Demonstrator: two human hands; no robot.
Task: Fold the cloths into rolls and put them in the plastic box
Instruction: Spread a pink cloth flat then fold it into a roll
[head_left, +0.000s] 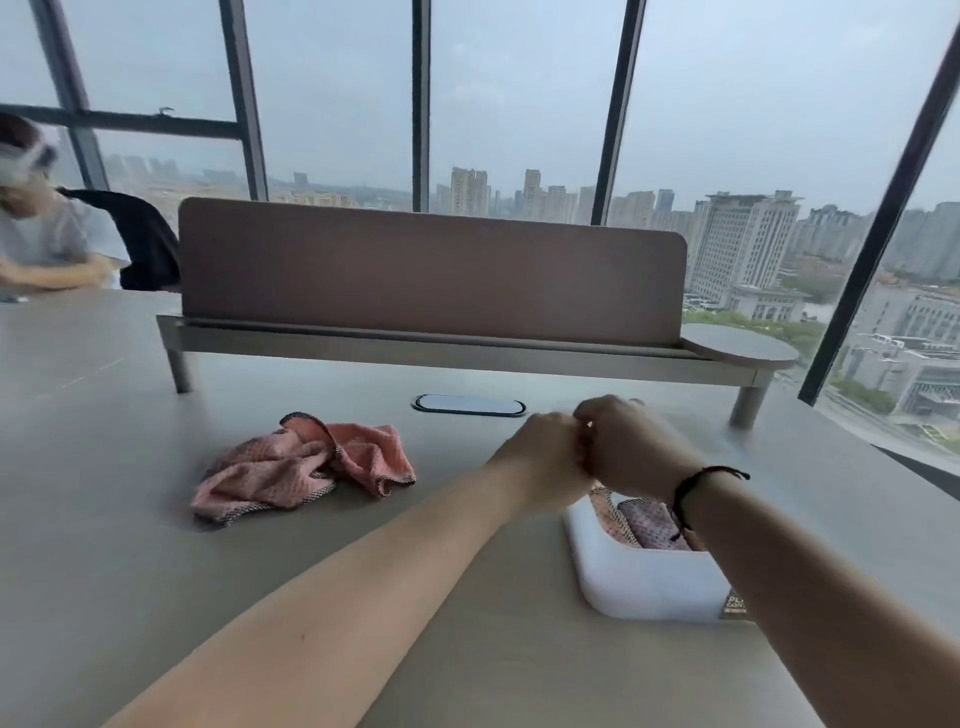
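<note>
A white plastic box (644, 582) stands on the table at the right, with a pink cloth (647, 525) with dark trim inside it. My left hand (540, 457) and my right hand (628, 447) are pressed together, fingers curled, over the box's far end. The cloth's trimmed edge rises up to the underside of both hands, which seem to grip it; the grip itself is hidden. A second pink cloth (301, 467) lies crumpled and loose on the table to the left of the hands.
A brown desk divider (431, 270) on a metal frame crosses the table behind the hands. An oval cable port (467, 404) is set in the table in front of it. Another person (41, 228) sits at the far left. Large windows stand behind.
</note>
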